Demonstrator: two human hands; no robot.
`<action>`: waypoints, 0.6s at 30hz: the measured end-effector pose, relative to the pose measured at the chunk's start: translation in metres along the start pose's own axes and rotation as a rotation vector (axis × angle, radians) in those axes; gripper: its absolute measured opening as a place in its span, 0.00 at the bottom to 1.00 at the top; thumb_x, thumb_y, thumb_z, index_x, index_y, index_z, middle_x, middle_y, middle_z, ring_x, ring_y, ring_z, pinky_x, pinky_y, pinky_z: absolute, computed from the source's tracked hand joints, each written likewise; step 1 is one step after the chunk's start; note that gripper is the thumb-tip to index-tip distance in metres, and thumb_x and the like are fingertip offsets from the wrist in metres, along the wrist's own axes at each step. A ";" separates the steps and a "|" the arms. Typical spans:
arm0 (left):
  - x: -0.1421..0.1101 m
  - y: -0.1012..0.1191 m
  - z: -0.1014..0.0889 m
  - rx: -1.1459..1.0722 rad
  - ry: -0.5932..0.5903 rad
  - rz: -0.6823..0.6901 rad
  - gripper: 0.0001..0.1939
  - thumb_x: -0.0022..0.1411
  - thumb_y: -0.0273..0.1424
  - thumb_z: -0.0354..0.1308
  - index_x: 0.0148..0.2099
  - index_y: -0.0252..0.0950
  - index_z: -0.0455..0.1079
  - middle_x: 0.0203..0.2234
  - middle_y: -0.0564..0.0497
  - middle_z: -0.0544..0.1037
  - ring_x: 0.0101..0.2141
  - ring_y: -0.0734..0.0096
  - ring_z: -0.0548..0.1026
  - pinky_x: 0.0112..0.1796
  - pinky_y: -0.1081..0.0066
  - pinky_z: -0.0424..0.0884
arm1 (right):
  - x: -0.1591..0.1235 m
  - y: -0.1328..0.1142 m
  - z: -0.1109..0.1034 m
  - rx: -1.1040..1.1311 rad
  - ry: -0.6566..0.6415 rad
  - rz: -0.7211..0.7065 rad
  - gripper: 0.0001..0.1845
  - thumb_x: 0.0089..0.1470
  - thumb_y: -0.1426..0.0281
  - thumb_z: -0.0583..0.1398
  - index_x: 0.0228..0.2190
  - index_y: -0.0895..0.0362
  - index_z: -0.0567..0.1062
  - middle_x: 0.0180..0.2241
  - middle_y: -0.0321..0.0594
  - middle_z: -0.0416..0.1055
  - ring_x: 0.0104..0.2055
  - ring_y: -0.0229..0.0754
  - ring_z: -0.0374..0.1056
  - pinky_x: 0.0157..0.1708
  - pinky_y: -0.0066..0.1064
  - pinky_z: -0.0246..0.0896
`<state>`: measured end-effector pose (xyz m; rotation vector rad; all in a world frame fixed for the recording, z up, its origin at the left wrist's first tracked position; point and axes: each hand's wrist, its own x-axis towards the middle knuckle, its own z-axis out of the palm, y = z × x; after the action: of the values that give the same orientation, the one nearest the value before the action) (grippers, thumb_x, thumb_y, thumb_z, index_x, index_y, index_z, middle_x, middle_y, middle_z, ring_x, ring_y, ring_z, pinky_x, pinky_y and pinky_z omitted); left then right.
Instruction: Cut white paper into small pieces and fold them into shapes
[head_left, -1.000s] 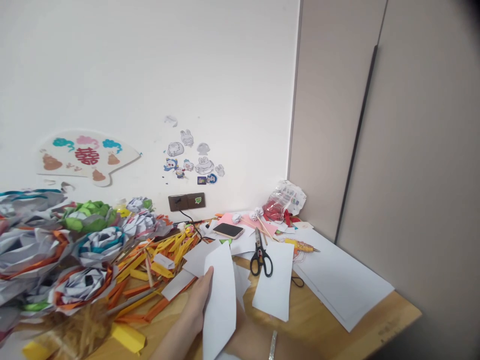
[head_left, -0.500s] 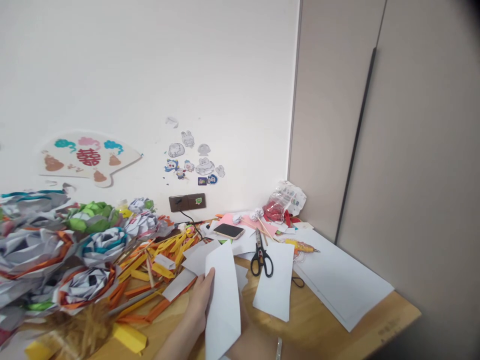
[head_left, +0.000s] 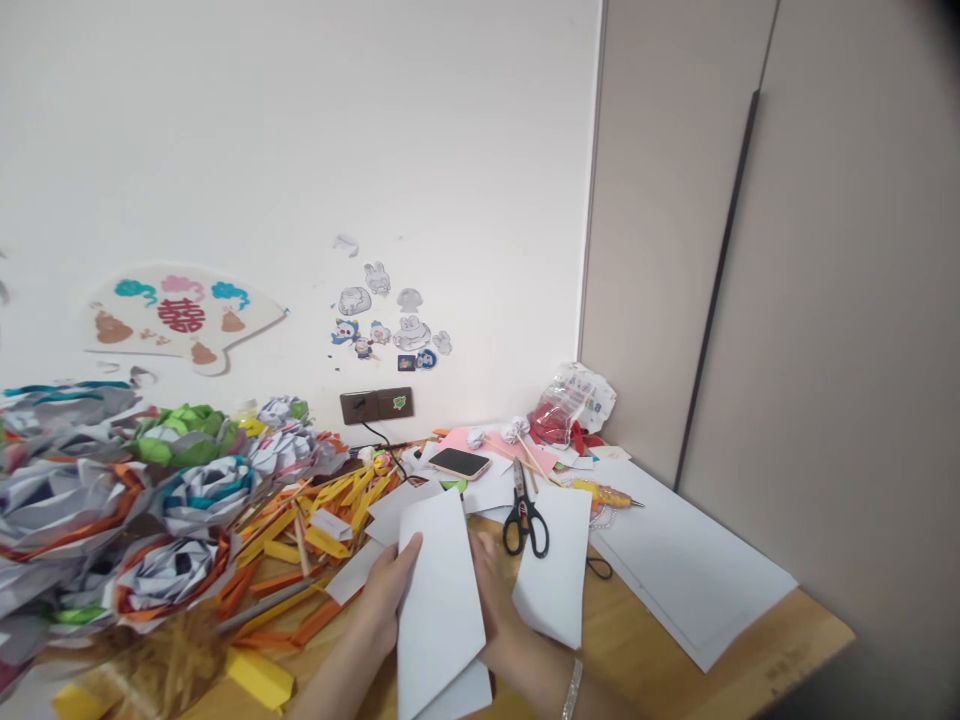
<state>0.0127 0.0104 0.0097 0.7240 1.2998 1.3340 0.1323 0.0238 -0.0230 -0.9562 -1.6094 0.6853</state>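
Observation:
White paper (head_left: pixel 439 590), with a second layer showing beneath its lower right edge, is held upright and tilted between my two hands. My left hand (head_left: pixel 390 590) grips its left edge, thumb on the front face and the other fingers hidden behind. At the right edge is my right hand (head_left: pixel 495 590), its fingers curled against or behind the paper and partly hidden. Black-handled scissors (head_left: pixel 525 520) lie just to the right, on another white sheet (head_left: pixel 555 590). A bracelet (head_left: pixel 573 690) circles my right wrist.
Paper flowers (head_left: pixel 172 570) and yellow and orange folded strips (head_left: pixel 300 530) crowd the left. A phone (head_left: pixel 460 462), a yellow glue gun (head_left: pixel 604 493) and a plastic bag (head_left: pixel 574 405) lie toward the back. Large white sheets (head_left: pixel 697 570) cover the right, beside a cabinet (head_left: pixel 817 300).
My right hand has risen from below, behind the paper, to its right edge. The paper has shifted slightly left and down, and a second layer now shows at its bottom.

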 end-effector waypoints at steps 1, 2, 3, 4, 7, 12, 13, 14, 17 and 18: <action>-0.001 0.001 0.001 -0.001 -0.004 0.000 0.11 0.55 0.32 0.58 0.39 0.31 0.65 0.23 0.45 0.78 0.22 0.63 0.76 0.23 0.68 0.73 | 0.002 0.002 -0.003 0.027 0.029 0.018 0.07 0.47 0.67 0.60 0.32 0.52 0.77 0.42 0.42 0.71 0.47 0.51 0.60 0.47 0.38 0.54; -0.002 0.002 0.001 -0.003 -0.009 0.002 0.11 0.55 0.32 0.58 0.39 0.31 0.65 0.23 0.44 0.79 0.22 0.62 0.76 0.23 0.67 0.73 | 0.004 0.005 -0.006 0.078 0.068 0.053 0.07 0.47 0.66 0.60 0.30 0.52 0.77 0.42 0.42 0.70 0.48 0.51 0.59 0.48 0.39 0.52; -0.003 0.003 0.002 -0.003 -0.013 0.003 0.11 0.55 0.32 0.58 0.39 0.31 0.66 0.23 0.44 0.79 0.22 0.62 0.76 0.23 0.67 0.73 | 0.007 0.008 -0.008 0.144 0.107 0.100 0.08 0.47 0.65 0.59 0.28 0.53 0.76 0.41 0.43 0.70 0.48 0.51 0.59 0.49 0.39 0.52; -0.004 0.004 0.003 -0.001 -0.019 0.005 0.11 0.55 0.32 0.58 0.39 0.31 0.66 0.23 0.43 0.79 0.22 0.61 0.77 0.23 0.67 0.73 | 0.009 0.011 -0.010 0.215 0.139 0.149 0.10 0.48 0.63 0.57 0.27 0.54 0.76 0.39 0.43 0.71 0.46 0.51 0.61 0.48 0.39 0.53; -0.006 0.006 0.006 0.017 -0.031 0.029 0.12 0.55 0.31 0.59 0.40 0.30 0.66 0.24 0.42 0.79 0.22 0.61 0.77 0.22 0.67 0.73 | 0.014 0.017 -0.014 0.364 0.136 0.270 0.16 0.51 0.58 0.52 0.29 0.57 0.73 0.32 0.43 0.72 0.40 0.49 0.66 0.41 0.38 0.60; -0.008 0.007 0.009 0.037 -0.052 0.052 0.13 0.53 0.31 0.61 0.41 0.32 0.66 0.26 0.43 0.80 0.23 0.62 0.78 0.24 0.69 0.73 | 0.014 0.017 -0.011 0.492 0.107 0.388 0.21 0.43 0.57 0.59 0.37 0.58 0.69 0.32 0.43 0.73 0.35 0.47 0.69 0.34 0.35 0.63; -0.007 0.006 0.009 0.040 -0.062 0.056 0.13 0.53 0.31 0.61 0.41 0.32 0.66 0.27 0.43 0.80 0.24 0.62 0.78 0.24 0.69 0.73 | 0.014 0.016 -0.011 0.507 0.104 0.402 0.22 0.43 0.57 0.59 0.37 0.58 0.69 0.31 0.42 0.73 0.34 0.47 0.69 0.34 0.34 0.63; -0.006 0.005 0.009 0.045 -0.074 0.059 0.14 0.53 0.31 0.61 0.41 0.33 0.66 0.28 0.43 0.80 0.25 0.62 0.78 0.25 0.69 0.74 | 0.013 0.015 -0.010 0.516 0.100 0.411 0.21 0.42 0.58 0.60 0.36 0.58 0.70 0.30 0.42 0.73 0.33 0.47 0.69 0.33 0.34 0.63; -0.005 0.004 0.008 0.052 -0.107 0.062 0.15 0.52 0.32 0.61 0.42 0.35 0.66 0.29 0.44 0.79 0.26 0.61 0.78 0.25 0.68 0.74 | 0.013 0.014 -0.010 0.514 0.085 0.401 0.19 0.43 0.59 0.60 0.34 0.58 0.72 0.30 0.40 0.73 0.33 0.47 0.68 0.34 0.34 0.62; -0.004 0.004 0.008 0.052 -0.116 0.063 0.15 0.52 0.33 0.62 0.42 0.35 0.66 0.29 0.44 0.79 0.26 0.61 0.78 0.25 0.68 0.74 | 0.012 0.014 -0.011 0.515 0.083 0.397 0.18 0.43 0.59 0.60 0.34 0.58 0.72 0.31 0.40 0.73 0.34 0.47 0.68 0.34 0.34 0.62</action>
<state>0.0203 0.0092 0.0161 0.8721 1.2317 1.2930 0.1448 0.0410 -0.0255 -0.9042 -1.0906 1.2452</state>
